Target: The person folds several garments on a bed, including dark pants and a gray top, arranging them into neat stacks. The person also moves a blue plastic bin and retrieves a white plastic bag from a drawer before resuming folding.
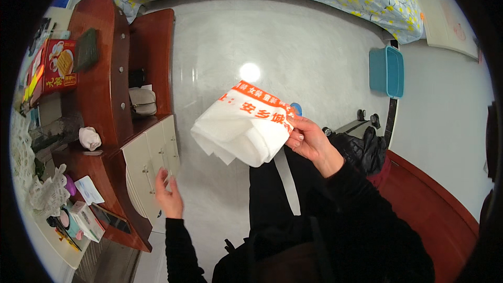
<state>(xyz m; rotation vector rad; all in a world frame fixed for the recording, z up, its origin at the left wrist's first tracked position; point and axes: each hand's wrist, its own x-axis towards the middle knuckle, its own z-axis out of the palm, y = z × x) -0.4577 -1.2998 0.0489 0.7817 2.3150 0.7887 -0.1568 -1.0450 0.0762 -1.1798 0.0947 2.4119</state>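
Observation:
A white bag (239, 129), apparently of thin plastic or nonwoven cloth and bearing orange printed writing, hangs folded in the air over the floor. My right hand (310, 141) pinches its right edge between thumb and fingers. Part of the bag's lower side curls open. My left hand (169, 196) is held apart from the bag, fingers spread and nothing in them. Close to it are the pale drawer fronts (151, 165) of a reddish-brown wooden cabinet (118, 133).
A blue bin (387, 71) stands by the right wall. Nearby lie a suitcase with wheels (367, 116) and a black jacket (359, 151). A phone (111, 218) and white box (87, 220) rest on the cabinet. A flowered cloth (377, 0) hangs at the far side.

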